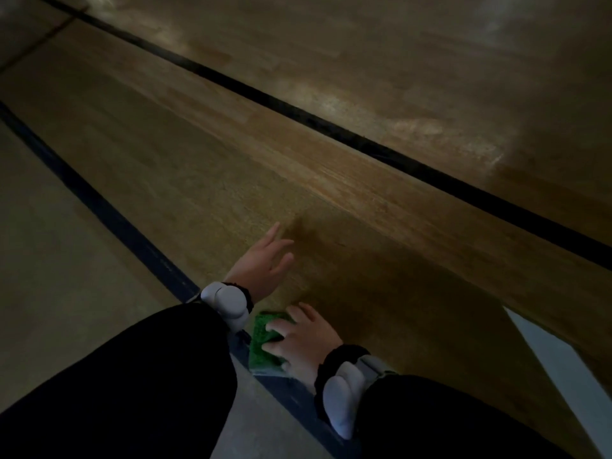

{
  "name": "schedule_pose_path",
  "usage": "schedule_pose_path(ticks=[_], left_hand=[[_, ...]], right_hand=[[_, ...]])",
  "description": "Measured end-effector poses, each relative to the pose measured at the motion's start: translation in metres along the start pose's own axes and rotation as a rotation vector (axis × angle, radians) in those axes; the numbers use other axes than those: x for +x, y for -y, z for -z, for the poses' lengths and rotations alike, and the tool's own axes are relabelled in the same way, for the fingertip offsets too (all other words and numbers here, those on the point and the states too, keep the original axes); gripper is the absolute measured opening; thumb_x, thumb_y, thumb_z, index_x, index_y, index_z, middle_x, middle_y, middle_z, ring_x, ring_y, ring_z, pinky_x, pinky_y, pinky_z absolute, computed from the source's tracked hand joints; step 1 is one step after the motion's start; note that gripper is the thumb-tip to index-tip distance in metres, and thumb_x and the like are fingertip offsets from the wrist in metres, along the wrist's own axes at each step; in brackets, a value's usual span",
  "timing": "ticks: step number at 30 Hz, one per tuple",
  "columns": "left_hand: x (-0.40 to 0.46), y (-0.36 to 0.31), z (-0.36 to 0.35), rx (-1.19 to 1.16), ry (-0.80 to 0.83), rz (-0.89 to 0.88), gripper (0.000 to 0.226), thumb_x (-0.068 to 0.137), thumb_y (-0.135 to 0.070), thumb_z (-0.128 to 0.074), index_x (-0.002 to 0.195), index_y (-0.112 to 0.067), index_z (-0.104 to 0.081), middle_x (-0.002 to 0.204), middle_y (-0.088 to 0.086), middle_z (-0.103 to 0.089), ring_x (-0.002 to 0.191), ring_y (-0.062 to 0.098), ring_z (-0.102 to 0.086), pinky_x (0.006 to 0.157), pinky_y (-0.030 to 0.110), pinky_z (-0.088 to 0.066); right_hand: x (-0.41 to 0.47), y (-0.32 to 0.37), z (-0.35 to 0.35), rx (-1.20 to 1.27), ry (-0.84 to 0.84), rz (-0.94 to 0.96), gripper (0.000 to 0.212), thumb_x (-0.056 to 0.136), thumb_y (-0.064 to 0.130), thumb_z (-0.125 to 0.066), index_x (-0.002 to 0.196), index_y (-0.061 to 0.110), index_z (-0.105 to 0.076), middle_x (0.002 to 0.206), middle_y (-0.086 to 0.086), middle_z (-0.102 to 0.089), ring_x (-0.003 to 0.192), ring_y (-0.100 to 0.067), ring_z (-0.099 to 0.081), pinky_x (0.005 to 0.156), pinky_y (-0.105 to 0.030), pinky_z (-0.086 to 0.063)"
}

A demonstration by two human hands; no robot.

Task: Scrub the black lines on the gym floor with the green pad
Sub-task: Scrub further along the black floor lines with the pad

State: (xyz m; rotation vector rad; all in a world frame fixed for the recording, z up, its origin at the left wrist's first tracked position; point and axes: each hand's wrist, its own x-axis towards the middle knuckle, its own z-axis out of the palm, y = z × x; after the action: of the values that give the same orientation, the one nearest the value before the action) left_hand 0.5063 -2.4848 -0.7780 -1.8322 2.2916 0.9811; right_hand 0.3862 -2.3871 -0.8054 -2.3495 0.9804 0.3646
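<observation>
The green pad (265,339) lies flat on the wooden gym floor, on the near dark line (109,213) that runs from the far left toward me. My right hand (303,339) presses down on the pad, fingers spread over its top and right edge. My left hand (265,256) is open, fingers apart, resting on bare wood just beyond the pad and to the right of that line. A second black line (331,124) crosses the floor farther off, from upper left to right. Both wrists wear white devices on black bands over black sleeves.
Wooden floor (364,44) stretches ahead with pale glare patches. A paler floor section (49,260) lies left of the near line. A light grey-white strip (556,366) cuts in at the lower right. The scene is dim.
</observation>
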Motion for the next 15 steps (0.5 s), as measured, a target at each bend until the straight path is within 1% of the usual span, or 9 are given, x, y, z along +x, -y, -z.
schedule_pose_path(ticks=[1, 4, 7, 10, 12, 15], left_hand=[[0.000, 0.002, 0.001, -0.006, -0.001, 0.008, 0.043, 0.100, -0.036, -0.039, 0.140, -0.022, -0.043, 0.161, -0.007, -0.004, 0.145, 0.015, -0.019, 0.110, 0.034, -0.031], [-0.002, 0.004, 0.002, -0.032, 0.015, 0.025, 0.044, 0.100, -0.033, -0.039, 0.141, -0.019, -0.042, 0.161, -0.005, -0.004, 0.146, 0.016, -0.018, 0.113, 0.035, -0.028], [-0.002, 0.003, 0.004, -0.039, 0.002, 0.029, 0.043, 0.100, -0.032, -0.040, 0.141, -0.019, -0.042, 0.161, -0.003, -0.005, 0.146, 0.017, -0.015, 0.114, 0.035, -0.025], [0.001, 0.000, 0.002, -0.028, -0.022, 0.019, 0.042, 0.100, -0.030, -0.041, 0.140, -0.018, -0.043, 0.161, 0.000, -0.007, 0.147, 0.017, -0.013, 0.114, 0.033, -0.022], [0.003, -0.002, 0.000, -0.024, -0.027, 0.017, 0.042, 0.100, -0.031, -0.041, 0.140, -0.019, -0.043, 0.160, 0.000, -0.008, 0.147, 0.018, -0.014, 0.115, 0.033, -0.022], [0.005, -0.006, -0.004, -0.019, -0.030, 0.009, 0.041, 0.099, -0.033, -0.042, 0.139, -0.022, -0.044, 0.160, -0.001, -0.010, 0.146, 0.018, -0.016, 0.116, 0.038, -0.025]], right_hand=[[0.001, -0.006, 0.003, -0.008, 0.002, -0.043, 0.043, 0.101, 0.029, -0.041, 0.144, 0.031, -0.037, 0.157, 0.000, -0.016, 0.143, -0.035, -0.007, 0.119, -0.049, -0.004], [0.001, -0.031, 0.018, 0.027, -0.059, -0.225, 0.046, 0.098, 0.038, -0.042, 0.143, 0.038, -0.033, 0.154, 0.003, -0.017, 0.140, -0.035, -0.012, 0.114, -0.054, -0.014], [-0.007, -0.062, 0.035, 0.102, -0.147, -0.403, 0.047, 0.097, 0.037, -0.043, 0.143, 0.037, -0.034, 0.153, 0.002, -0.019, 0.138, -0.035, -0.016, 0.109, -0.057, -0.020], [-0.019, -0.087, 0.048, 0.128, -0.152, -0.553, 0.049, 0.098, 0.035, -0.041, 0.146, 0.034, -0.029, 0.154, 0.001, -0.016, 0.138, -0.036, -0.016, 0.108, -0.058, -0.023], [-0.026, -0.100, 0.053, 0.156, -0.151, -0.626, 0.049, 0.099, 0.034, -0.039, 0.147, 0.034, -0.027, 0.156, 0.000, -0.014, 0.139, -0.037, -0.014, 0.109, -0.058, -0.025], [-0.030, -0.109, 0.053, 0.192, -0.159, -0.662, 0.050, 0.100, 0.036, -0.038, 0.148, 0.033, -0.024, 0.157, 0.000, -0.011, 0.140, -0.038, -0.013, 0.109, -0.057, -0.026]])
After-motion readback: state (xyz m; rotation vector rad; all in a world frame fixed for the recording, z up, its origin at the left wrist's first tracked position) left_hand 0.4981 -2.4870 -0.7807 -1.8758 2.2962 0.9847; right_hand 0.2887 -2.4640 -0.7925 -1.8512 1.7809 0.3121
